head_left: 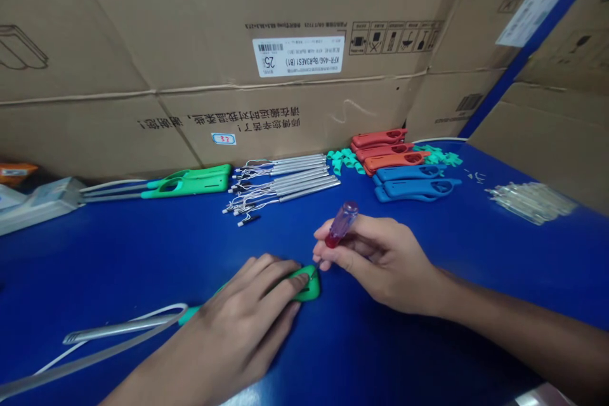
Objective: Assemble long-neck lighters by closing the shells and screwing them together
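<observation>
Flattened cardboard cartons [95, 25] rise behind a blue worktop [118, 254]. Along its far edge, from about 11 to 1 o'clock of the hands, lie green lighter shells [190, 183], a bundle of wired metal tubes [280, 181], red and orange lighter shells [385, 149] and blue lighter shells [413, 181]. A heap of small clear parts [530, 202] sits farther off at about 2 o'clock.

Nearest the person, a green long-nose lighter [310, 285] lies with its long axis running from the green head out to its metal nozzle [118, 328] at about 8 o'clock. The left hand [242, 323] is the nearer, its fingers closed over the body and holding it down against the worktop. The right hand [380, 260], at about 2 o'clock from the green head, is narrowly pinched around a purple-handled screwdriver [342, 223]. The screwdriver's thin shaft points down toward the head at about 7 o'clock; whether its tip touches is too small to tell.
</observation>
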The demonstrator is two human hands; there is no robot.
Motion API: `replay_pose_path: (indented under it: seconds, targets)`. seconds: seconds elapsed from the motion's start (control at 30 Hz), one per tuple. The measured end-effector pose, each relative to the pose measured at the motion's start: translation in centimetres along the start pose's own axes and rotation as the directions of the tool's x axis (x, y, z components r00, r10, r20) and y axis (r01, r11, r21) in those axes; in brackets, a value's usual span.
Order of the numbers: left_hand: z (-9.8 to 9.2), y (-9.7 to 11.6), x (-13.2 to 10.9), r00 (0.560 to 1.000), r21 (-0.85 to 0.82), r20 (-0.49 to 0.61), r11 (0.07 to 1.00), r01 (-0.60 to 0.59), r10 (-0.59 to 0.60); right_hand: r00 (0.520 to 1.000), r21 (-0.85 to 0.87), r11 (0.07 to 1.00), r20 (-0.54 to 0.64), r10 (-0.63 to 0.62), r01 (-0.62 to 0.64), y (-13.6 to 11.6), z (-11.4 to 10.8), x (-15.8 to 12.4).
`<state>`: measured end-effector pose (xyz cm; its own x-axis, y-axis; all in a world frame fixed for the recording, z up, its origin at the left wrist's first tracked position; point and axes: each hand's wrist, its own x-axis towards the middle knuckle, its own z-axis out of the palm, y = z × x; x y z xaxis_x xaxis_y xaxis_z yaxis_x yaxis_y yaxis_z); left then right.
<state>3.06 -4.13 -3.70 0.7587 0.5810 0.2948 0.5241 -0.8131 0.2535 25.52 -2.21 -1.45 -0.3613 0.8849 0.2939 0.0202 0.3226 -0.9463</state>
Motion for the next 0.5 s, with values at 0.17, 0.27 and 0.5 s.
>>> replay_pose_path:
  seconds: [0.17,0.27,0.5]
  targets:
    - [-0.14,0.06,0.07,1.0,-0.025,0.024,1.0,0.007,-0.006,1.0,0.016,1.0,0.01,0.018,-0.018,0.15,0.07,0.01]
    - [-0.16,0.09,0.14,1.0,-0.02,0.008,1.0,0.001,-0.001,1.0,0.008,1.0,0.011,-0.005,0.004,0.1,0.16,-0.01]
    - [-0.01,-0.03,0.17,1.0,-0.024,-0.008,1.0,0.001,-0.002,0.999,-0.014,0.999,0.017,-0.043,0.043,0.14,0.09,-0.03]
